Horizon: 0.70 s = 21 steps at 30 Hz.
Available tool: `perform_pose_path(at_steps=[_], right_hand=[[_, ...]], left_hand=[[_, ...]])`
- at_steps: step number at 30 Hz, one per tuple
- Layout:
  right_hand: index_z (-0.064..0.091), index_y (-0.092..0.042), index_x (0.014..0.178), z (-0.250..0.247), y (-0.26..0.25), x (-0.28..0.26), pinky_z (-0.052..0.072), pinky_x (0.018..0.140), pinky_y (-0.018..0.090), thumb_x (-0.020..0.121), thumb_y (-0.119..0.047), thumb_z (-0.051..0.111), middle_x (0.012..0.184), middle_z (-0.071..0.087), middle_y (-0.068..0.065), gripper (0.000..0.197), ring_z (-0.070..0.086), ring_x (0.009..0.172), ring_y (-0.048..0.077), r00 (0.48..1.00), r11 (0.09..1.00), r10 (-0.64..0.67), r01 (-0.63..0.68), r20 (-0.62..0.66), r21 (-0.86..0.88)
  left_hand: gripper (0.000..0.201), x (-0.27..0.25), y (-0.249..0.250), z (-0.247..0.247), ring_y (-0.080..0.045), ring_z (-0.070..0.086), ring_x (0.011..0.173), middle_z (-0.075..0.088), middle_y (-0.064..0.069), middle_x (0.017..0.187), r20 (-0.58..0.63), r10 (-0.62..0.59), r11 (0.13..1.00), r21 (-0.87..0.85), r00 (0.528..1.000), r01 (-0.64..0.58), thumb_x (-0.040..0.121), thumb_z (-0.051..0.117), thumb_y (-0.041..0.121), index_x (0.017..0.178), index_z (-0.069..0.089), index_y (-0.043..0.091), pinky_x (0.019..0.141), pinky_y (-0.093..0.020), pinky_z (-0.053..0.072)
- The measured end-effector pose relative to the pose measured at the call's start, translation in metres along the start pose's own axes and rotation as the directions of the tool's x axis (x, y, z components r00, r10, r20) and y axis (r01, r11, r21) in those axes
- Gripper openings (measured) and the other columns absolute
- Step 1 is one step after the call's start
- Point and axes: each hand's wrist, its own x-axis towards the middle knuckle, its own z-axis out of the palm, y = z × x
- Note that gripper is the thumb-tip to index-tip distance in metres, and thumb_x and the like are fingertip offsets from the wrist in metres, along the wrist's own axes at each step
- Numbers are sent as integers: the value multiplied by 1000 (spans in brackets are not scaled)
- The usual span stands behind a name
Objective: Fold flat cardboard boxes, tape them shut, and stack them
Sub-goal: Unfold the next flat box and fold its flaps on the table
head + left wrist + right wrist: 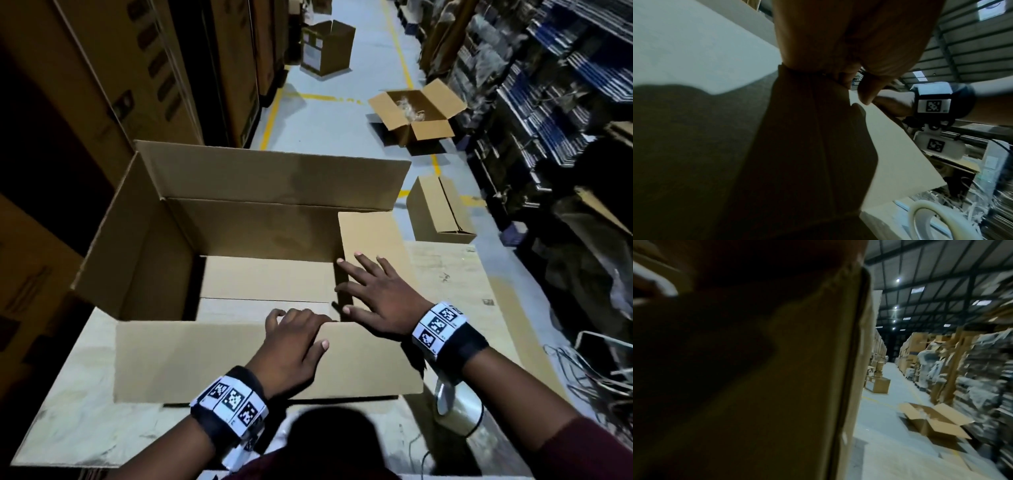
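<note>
Folding the top flaps is, by my reading, the step in hand: the open cardboard box (239,240) stands on the plywood table (68,394), the right hand (376,298) lies flat with fingers spread on the right end flap (370,240), and the left hand (294,342) curls its fingers over the edge of the near long flap (205,359). Next the left end flap (137,240) and far long flap (274,174) likely need bringing down before the tape roll (941,222) near the table's right edge is used; no brand or writing is legible, only square coded markers on the wristbands (438,325)

The left hand (294,337) curls its fingers (274,317) forward, thumb out to the side. The right hand (380,298) lies flat, fingers spread.
</note>
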Motion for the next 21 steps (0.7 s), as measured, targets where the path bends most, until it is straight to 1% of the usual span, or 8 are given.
perform_pose_path(at_steps=[2,5,9,12,15,17,19,21], right_hand=[[54,-34,132,4,-1,-2,10,122,58,98,-59,30,170,12,-6,49,4,156,25,998,999,34,-35,-57,-20],[59,-30,121,5,-6,2,14,120,61,95,-54,32,168,19,-2,44,11,155,30,991,998,66,-68,-117,-10],[57,-28,117,5,-12,7,12,119,65,92,-54,29,169,16,0,45,8,156,31,985,989,144,-140,-95,47],[56,-31,123,8,-14,5,6,121,64,93,-55,29,169,13,-4,47,3,156,26,977,977,202,-197,-67,76],[51,-31,138,12,-13,1,5,122,61,94,-56,31,169,14,-5,54,3,156,23,969,968,238,-232,-66,97],[44,-28,149,13,-10,-1,6,124,55,94,-60,23,167,20,-1,67,9,156,23,961,960,267,-258,-72,108],[37,-24,154,11,-7,0,8,125,48,93,-65,17,165,26,4,76,14,154,24,949,945,307,-296,-72,137],[32,-23,157,8,-7,-1,11,125,47,93,-68,13,165,27,5,80,15,154,24,949,946,307,-296,-72,131]], left_hand=[[36,3,2,2,-10,43,121,57,15,117,-9,16,1000,-12,1000,-16,96,42,41,132,49,37,105,-39,15],[33,9,-5,-2,-10,45,122,60,16,115,-23,40,999,-28,999,-40,95,43,41,125,54,35,106,-40,12],[33,10,-15,-9,-8,47,120,62,17,114,2,32,998,-52,999,-31,96,39,42,123,57,34,110,-43,10],[34,2,-14,-11,-6,45,120,59,18,114,46,20,999,-46,999,-18,97,38,40,126,54,35,112,-41,8],[38,-1,-12,-9,-5,44,121,59,19,116,61,13,999,-39,998,-11,97,31,43,127,54,36,112,-40,6],[41,5,-11,-10,-5,45,121,60,19,116,47,9,999,-46,999,-6,98,25,46,124,56,36,111,-39,6],[40,12,-9,-10,-5,43,124,61,19,119,51,7,1000,-30,999,-6,100,26,45,125,56,35,112,-40,6],[38,15,-9,-11,-6,42,128,61,17,124,50,17,1000,-16,999,-16,102,29,44,129,54,35,114,-44,6]])
